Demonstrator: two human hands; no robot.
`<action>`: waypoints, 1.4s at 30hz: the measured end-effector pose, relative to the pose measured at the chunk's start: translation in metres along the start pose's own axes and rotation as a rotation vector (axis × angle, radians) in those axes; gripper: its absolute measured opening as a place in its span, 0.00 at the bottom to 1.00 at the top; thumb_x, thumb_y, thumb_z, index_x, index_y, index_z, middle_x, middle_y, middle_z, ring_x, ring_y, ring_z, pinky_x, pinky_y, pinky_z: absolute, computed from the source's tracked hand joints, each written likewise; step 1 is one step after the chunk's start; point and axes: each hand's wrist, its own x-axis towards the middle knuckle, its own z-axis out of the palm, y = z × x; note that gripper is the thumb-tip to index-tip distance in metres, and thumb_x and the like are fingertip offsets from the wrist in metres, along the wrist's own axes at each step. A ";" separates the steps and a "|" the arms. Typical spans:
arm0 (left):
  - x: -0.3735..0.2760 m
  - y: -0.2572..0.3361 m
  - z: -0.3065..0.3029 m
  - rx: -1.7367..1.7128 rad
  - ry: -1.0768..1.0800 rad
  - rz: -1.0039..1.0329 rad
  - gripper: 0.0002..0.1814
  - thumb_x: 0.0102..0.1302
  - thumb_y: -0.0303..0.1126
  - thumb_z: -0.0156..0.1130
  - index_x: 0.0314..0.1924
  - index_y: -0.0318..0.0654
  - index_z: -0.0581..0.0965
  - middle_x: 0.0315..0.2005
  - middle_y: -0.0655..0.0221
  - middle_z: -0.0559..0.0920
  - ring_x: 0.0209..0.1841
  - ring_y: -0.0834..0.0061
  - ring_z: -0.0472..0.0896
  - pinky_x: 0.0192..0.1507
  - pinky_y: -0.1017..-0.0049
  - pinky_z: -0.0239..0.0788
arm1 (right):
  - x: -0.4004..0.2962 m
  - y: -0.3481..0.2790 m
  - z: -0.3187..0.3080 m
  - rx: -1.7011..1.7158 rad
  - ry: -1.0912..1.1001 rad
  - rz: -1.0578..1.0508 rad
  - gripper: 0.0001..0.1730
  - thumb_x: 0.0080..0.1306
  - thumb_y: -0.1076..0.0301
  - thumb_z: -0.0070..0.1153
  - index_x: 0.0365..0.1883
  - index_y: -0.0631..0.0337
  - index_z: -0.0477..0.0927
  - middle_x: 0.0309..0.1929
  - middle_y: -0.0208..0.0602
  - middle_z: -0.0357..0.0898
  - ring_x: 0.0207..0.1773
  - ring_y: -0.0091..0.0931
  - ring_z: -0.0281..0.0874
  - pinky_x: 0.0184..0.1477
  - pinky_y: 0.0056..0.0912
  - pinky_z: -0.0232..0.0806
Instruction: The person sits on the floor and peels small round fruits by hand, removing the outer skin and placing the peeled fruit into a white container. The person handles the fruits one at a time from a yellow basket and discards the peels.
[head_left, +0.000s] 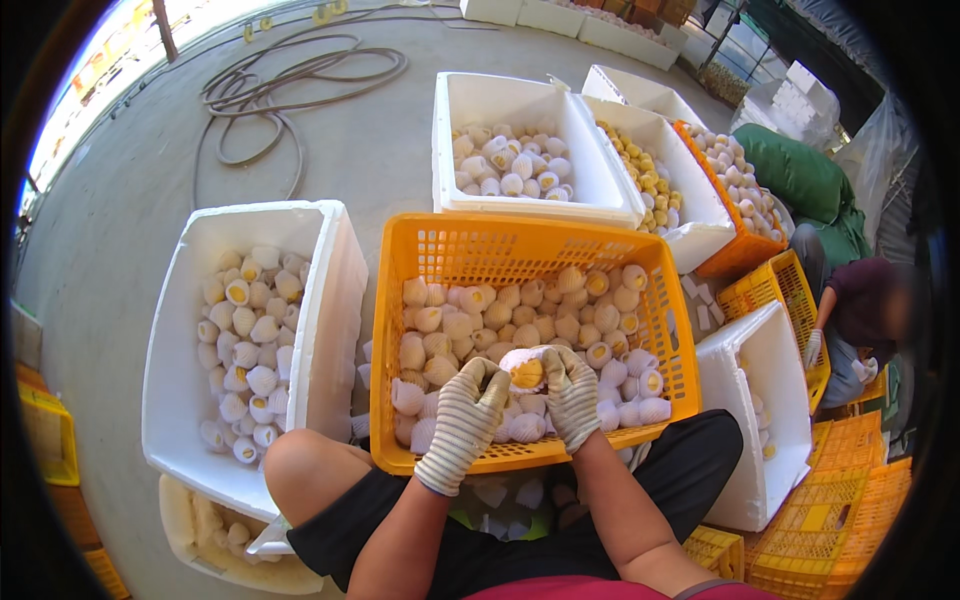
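Between my two gloved hands, over the near part of an orange plastic crate (390, 330), is a yellow fruit (527, 373) partly covered by a white foam net sleeve (517, 357). My left hand (466, 420), in a striped knit glove, pinches the sleeve's left edge. On the other side, the fingers of my right hand (571, 394) grip the sleeve's right edge. Below and around them, many foam-sleeved fruits (525, 319) fill the crate, some with yellow showing at the opening.
White foam boxes of sleeved fruit stand left (161, 337) and beyond the crate (442, 150). Another foam box (720, 367) is at right, near stacked yellow crates (810, 517). A seated person (855, 315) is farther right. A coiled hose (247, 97) lies on the concrete floor.
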 end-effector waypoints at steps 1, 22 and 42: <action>0.000 0.000 0.001 0.016 -0.009 0.015 0.05 0.73 0.30 0.61 0.38 0.36 0.77 0.20 0.76 0.78 0.19 0.89 0.71 0.22 0.86 0.62 | 0.001 0.010 0.000 0.104 -0.006 0.037 0.16 0.77 0.60 0.52 0.43 0.65 0.82 0.32 0.31 0.81 0.31 0.17 0.75 0.32 0.23 0.70; 0.013 -0.020 0.003 -0.049 -0.151 -0.156 0.13 0.70 0.29 0.65 0.52 0.32 0.79 0.33 0.75 0.81 0.33 0.88 0.74 0.35 0.85 0.69 | 0.001 0.004 -0.014 0.489 -0.405 0.558 0.42 0.68 0.23 0.41 0.42 0.58 0.80 0.20 0.28 0.77 0.16 0.18 0.68 0.17 0.17 0.58; 0.005 -0.003 0.009 0.672 0.114 0.390 0.10 0.60 0.29 0.69 0.40 0.32 0.82 0.40 0.56 0.83 0.37 0.61 0.84 0.41 0.68 0.77 | 0.027 0.033 0.003 1.222 -0.190 0.762 0.30 0.70 0.48 0.53 0.60 0.62 0.74 0.50 0.44 0.82 0.52 0.39 0.81 0.57 0.46 0.75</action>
